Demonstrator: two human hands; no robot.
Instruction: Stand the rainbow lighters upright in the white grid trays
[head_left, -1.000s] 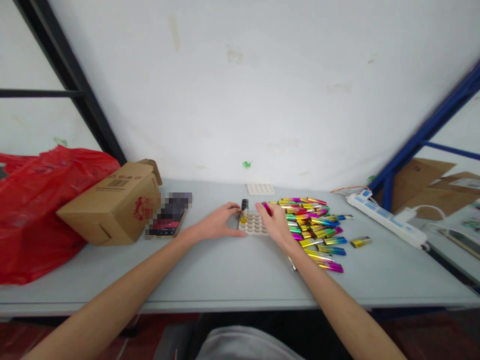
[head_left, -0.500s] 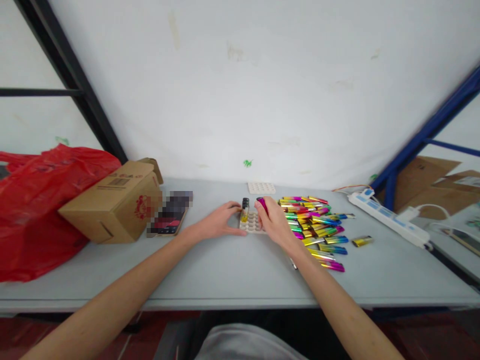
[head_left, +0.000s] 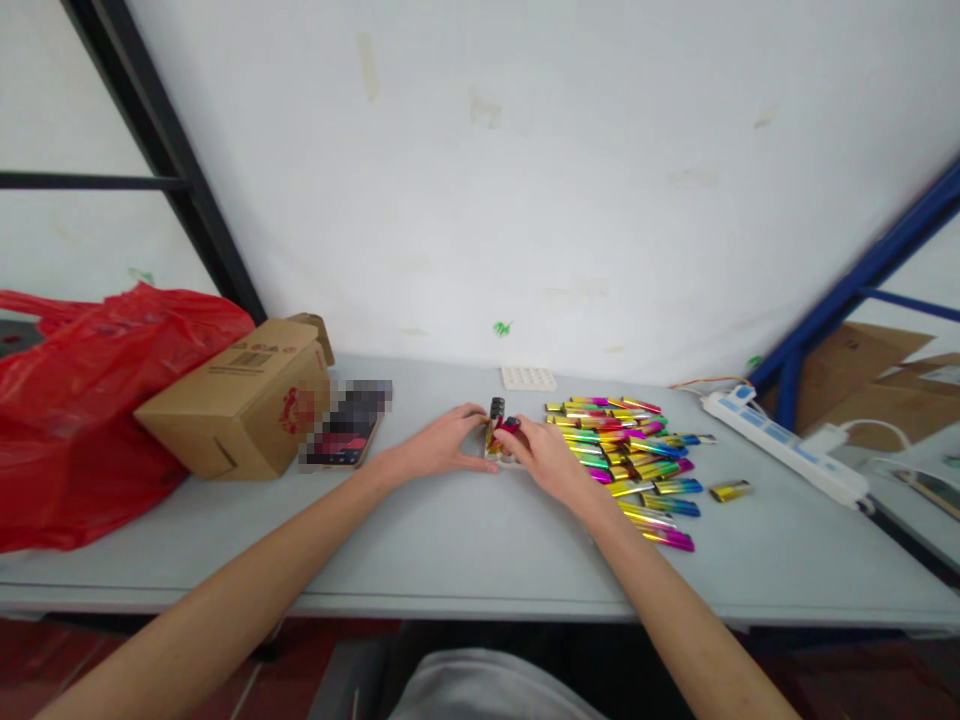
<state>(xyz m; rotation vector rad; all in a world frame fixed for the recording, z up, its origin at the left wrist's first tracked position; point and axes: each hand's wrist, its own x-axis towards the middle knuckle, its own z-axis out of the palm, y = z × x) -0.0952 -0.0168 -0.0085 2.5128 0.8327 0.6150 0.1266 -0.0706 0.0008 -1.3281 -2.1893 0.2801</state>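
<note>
A small pale tray with round holes [head_left: 513, 462] lies on the table between my hands, mostly covered by my right hand. Along its left side stands a row of lighters with black tops [head_left: 496, 407]. My left hand [head_left: 442, 440] spans the tray's left end, thumb at the near corner and fingers at the far one. My right hand [head_left: 551, 455] pinches a dark red lighter [head_left: 511, 425] upright over the tray, beside the row; its lower end is hidden. Just right of that hand lies a spread of shiny multicoloured lighters [head_left: 637, 440].
A second holed tray [head_left: 529, 378] lies by the wall. One gold lighter [head_left: 730, 491] lies apart, near a white power strip [head_left: 787, 450]. To the left are a phone [head_left: 349, 430], a cardboard box [head_left: 240, 410] and a red plastic bag [head_left: 97, 400].
My right hand has moved left and lower with the lighter, from the tray's far right part to beside the standing row. My left hand stays at the tray's left end.
</note>
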